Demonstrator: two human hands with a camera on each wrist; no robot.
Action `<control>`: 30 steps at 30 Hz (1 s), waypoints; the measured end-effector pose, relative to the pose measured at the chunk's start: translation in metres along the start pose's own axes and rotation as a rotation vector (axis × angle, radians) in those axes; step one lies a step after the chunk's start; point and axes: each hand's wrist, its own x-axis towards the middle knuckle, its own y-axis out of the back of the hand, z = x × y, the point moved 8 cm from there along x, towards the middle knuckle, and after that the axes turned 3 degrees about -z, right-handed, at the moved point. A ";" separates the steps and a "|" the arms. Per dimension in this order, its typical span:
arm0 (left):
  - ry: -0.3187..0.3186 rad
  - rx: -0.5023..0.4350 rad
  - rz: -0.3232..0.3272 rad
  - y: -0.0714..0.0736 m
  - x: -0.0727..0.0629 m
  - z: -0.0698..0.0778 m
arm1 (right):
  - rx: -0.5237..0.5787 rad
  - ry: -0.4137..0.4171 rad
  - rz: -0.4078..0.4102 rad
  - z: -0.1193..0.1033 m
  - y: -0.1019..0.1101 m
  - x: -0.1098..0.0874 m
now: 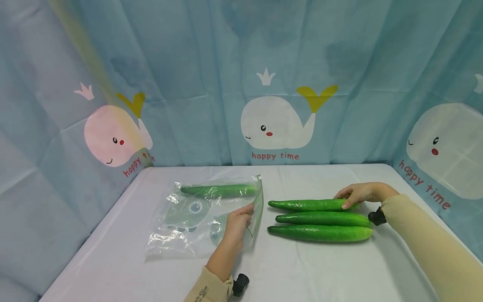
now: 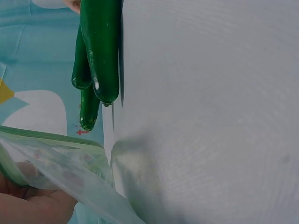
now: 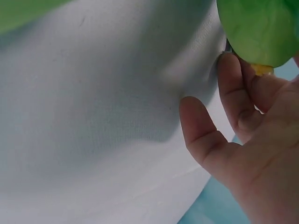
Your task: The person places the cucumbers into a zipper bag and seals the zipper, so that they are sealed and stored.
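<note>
A clear zip bag (image 1: pixel 181 216) with a pale green cartoon print lies flat on the table, a green cucumber (image 1: pixel 219 191) inside along its far side. My left hand (image 1: pixel 237 222) holds the bag by its green-edged mouth, which faces right; the left wrist view shows the thumb and fingers (image 2: pixel 37 205) at that edge. To the right, three cucumbers lie side by side. My right hand (image 1: pixel 364 193) grips the farthest cucumber (image 1: pixel 302 205) near its paler right end, thumb on the near side. The middle cucumber (image 1: pixel 320 218) and the nearest cucumber (image 1: pixel 320 233) lie just in front.
A white cloth (image 1: pixel 302 272) covers the table. Behind it and at the sides hangs a blue curtain (image 1: pixel 196 126) with whale prints. Small black devices (image 1: pixel 240 285) sit at both wrists, the right one close to the middle cucumber's end.
</note>
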 end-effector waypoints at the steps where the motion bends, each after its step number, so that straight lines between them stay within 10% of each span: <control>1: -0.002 -0.001 0.000 0.000 0.000 0.000 | 0.000 -0.005 -0.001 0.000 0.000 0.000; 22: 0.008 0.004 -0.002 0.002 0.001 0.001 | 0.032 0.000 0.065 -0.005 0.010 -0.006; 30: 0.003 -0.004 -0.003 0.002 -0.001 0.002 | 0.280 0.052 0.136 -0.009 0.015 -0.023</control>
